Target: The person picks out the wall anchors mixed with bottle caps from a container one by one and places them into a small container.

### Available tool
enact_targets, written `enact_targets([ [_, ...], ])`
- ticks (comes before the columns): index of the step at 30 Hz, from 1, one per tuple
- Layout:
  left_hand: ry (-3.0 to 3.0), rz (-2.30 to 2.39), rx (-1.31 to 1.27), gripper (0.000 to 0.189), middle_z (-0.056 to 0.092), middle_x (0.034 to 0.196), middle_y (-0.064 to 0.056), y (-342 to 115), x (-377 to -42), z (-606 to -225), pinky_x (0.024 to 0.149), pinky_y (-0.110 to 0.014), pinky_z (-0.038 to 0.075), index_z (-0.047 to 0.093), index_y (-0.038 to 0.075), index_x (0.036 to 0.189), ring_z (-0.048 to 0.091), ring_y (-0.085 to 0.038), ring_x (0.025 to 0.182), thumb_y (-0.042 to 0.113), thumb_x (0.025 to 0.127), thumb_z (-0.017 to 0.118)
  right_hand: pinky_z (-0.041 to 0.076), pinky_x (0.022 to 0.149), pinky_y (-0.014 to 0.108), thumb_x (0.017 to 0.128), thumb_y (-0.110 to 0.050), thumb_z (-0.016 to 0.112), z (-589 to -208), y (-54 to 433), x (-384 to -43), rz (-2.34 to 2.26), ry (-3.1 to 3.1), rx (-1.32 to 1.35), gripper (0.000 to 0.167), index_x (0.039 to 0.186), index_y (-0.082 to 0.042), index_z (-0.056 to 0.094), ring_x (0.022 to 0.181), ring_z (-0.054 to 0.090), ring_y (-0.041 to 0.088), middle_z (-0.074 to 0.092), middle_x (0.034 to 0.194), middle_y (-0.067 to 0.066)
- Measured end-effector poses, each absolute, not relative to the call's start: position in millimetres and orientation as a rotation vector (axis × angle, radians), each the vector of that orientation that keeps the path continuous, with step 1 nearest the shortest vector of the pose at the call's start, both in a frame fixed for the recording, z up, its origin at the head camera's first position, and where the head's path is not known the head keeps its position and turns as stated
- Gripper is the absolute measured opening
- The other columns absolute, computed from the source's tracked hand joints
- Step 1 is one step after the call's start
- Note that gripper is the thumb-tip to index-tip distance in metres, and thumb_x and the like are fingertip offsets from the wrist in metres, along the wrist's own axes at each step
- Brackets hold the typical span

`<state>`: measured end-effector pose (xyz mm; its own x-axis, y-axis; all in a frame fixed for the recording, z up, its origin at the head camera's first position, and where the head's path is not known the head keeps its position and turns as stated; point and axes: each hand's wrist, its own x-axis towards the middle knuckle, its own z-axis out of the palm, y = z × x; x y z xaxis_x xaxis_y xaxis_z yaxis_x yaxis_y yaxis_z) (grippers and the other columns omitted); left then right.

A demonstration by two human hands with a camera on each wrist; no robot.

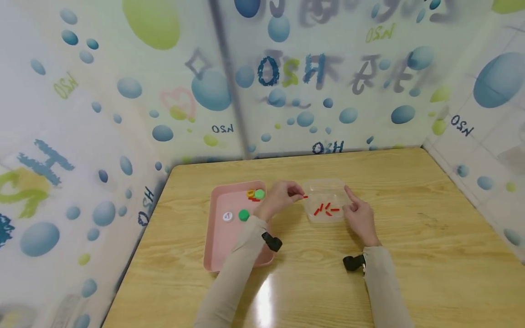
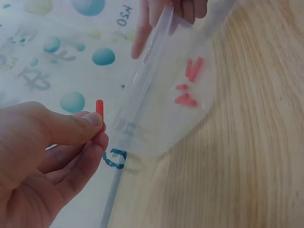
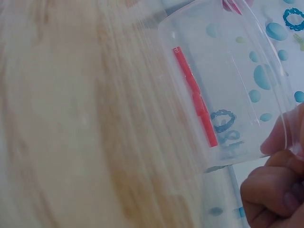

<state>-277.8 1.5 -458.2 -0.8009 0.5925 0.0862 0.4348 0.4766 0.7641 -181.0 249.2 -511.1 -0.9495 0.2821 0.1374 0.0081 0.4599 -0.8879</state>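
Note:
My left hand (image 1: 280,197) pinches a short red stick (image 2: 99,108) between thumb and fingertips, close to the left rim of a clear plastic container (image 1: 324,187). Several similar red sticks (image 3: 191,85) lie scattered on the container's floor. On its right side, my right hand (image 1: 361,219) grips the container's rim. The right index finger points out along the wall, and the other fingers (image 3: 273,190) are curled. In the left wrist view the container's wall partly covers the right hand.
Left of the container stands a pink tray (image 1: 208,228), partly hidden by my left arm. It holds a white cap (image 1: 227,216), a green cap (image 1: 244,215), a light green cap (image 1: 259,194), a yellow piece (image 1: 250,193) and red sticks. A patterned wall (image 1: 295,127) borders the wooden table (image 1: 430,255).

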Motion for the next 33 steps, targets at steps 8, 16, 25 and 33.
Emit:
enact_targets([
  [8,2.490,1.229,0.957,0.009,0.075,0.100,-0.006,23,-274,-454,0.079,-0.019,0.055,0.074,0.008,0.103,0.068,-0.012,0.088,0.011,0.097,0.069,0.026,0.044,0.021,0.090,0.001,0.052,-510,249,-181,1.460,-2.449,-0.267,0.064,0.152,-0.017,0.047,0.046,0.023,0.005,0.029,0.052,-0.010],
  [16,2.495,1.207,0.970,0.008,0.074,0.097,-0.004,38,-275,-454,0.076,-0.017,0.054,0.074,0.009,0.101,0.066,-0.008,0.084,0.012,0.098,0.068,0.026,0.044,0.021,0.090,0.000,0.052,-510,249,-181,1.475,-2.451,-0.263,0.065,0.152,-0.017,0.047,0.046,0.024,0.005,0.029,0.052,-0.010],
  [25,2.494,1.197,0.991,0.008,0.075,0.097,-0.005,55,-274,-456,0.076,-0.017,0.054,0.075,0.007,0.101,0.067,-0.009,0.084,0.011,0.096,0.070,0.028,0.045,0.022,0.090,-0.001,0.053,-510,248,-182,1.510,-2.453,-0.304,0.065,0.152,-0.019,0.047,0.047,0.027,0.004,0.031,0.053,-0.011],
  [33,2.472,1.213,0.995,0.011,0.075,0.098,-0.006,67,-271,-457,0.075,-0.017,0.054,0.075,0.005,0.105,0.067,-0.010,0.084,0.009,0.097,0.068,0.028,0.045,0.022,0.090,0.002,0.053,-509,249,-182,1.481,-2.440,-0.272,0.064,0.151,-0.016,0.049,0.047,0.027,0.004,0.031,0.052,-0.010],
])
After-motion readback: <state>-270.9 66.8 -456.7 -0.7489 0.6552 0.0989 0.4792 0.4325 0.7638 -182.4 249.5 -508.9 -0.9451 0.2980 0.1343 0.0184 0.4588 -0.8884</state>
